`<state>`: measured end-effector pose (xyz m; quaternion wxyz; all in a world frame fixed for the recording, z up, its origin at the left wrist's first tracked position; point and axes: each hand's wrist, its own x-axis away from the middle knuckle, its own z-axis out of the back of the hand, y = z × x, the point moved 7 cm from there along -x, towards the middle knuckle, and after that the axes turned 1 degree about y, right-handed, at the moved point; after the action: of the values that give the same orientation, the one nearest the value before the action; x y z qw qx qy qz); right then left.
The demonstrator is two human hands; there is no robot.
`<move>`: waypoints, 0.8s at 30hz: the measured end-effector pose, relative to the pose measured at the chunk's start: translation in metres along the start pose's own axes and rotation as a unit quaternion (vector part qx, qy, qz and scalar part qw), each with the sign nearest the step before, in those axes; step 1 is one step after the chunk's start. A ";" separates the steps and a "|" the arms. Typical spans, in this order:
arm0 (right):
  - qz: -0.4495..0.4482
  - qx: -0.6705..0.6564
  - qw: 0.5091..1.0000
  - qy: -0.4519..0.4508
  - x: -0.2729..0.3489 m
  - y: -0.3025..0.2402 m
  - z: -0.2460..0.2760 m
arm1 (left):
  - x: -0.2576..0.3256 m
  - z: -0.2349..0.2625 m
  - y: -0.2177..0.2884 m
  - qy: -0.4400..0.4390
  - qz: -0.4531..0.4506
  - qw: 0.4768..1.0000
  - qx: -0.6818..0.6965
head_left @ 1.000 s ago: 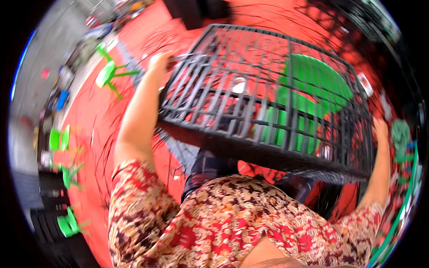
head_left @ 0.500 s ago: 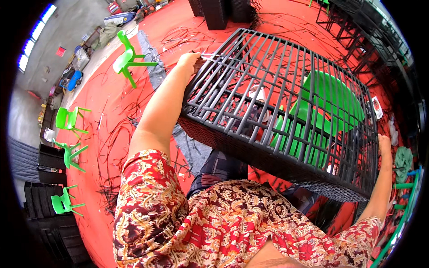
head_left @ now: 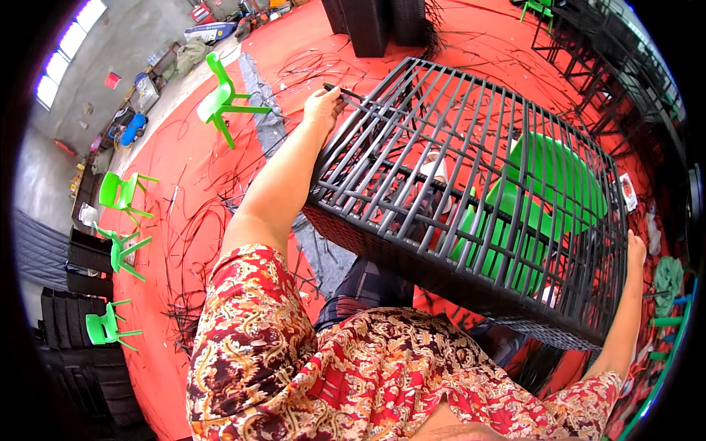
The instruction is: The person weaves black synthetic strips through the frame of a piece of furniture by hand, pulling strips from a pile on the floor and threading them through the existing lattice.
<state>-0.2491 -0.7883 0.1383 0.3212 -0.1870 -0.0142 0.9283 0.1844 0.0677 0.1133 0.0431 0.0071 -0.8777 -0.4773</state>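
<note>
A large black woven wicker frame [head_left: 412, 246] with a grid of dark bars across its top stands tilted in front of me. At its far left corner, my left hand [head_left: 323, 110] is closed round a slim dark stick-like piece [head_left: 346, 92] that reaches toward the bars; its exact kind is unclear. My right hand [head_left: 636, 253] is on the outer right side of the frame, with its fingers partly hidden there. Through the bars shows a green plastic chair [head_left: 555, 180], along with a small white item [head_left: 434, 167] that I cannot make out.
Green plastic chairs [head_left: 220, 99] stand on the red floor covering [head_left: 169, 264] at the left. Loose black strips [head_left: 191, 220] lie scattered over it. Tall black woven pieces [head_left: 368, 29] stand at the far side. Dark frames [head_left: 596, 66] are stacked at the far right.
The wicker frame and both hands sit slightly lower and further right in view, as does the whole room. The piece in my left hand looked shiny before and looks dark now.
</note>
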 end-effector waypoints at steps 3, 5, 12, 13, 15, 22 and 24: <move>-0.030 -0.015 0.999 0.002 -0.001 0.013 -0.007 | 0.008 -0.004 0.004 0.009 -0.008 1.000 0.016; -0.040 -0.036 0.999 -0.011 -0.003 0.013 -0.010 | 0.011 -0.002 0.007 0.013 -0.014 1.000 0.000; -0.048 -0.015 0.999 -0.015 0.012 0.032 0.004 | 0.012 -0.019 0.000 0.009 0.001 1.000 -0.021; -0.050 -0.012 0.999 -0.006 0.019 0.037 0.014 | 0.006 -0.022 -0.003 -0.016 0.007 0.999 -0.036; -0.026 -0.040 0.999 0.011 0.028 -0.036 0.029 | -0.007 0.000 0.001 -0.103 -0.014 0.991 -0.088; -0.140 -0.036 0.989 0.007 0.042 -0.080 0.054 | -0.030 0.006 0.010 -0.083 0.010 0.985 -0.149; -0.132 -0.103 0.983 -0.081 0.038 -0.066 0.038 | -0.049 0.020 0.005 -0.093 0.023 0.986 -0.139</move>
<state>-0.2513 -0.7097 0.1707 0.4174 -0.1393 -0.1601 0.8836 0.2315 0.0903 0.1034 -0.0268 -0.0638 -0.8027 -0.5924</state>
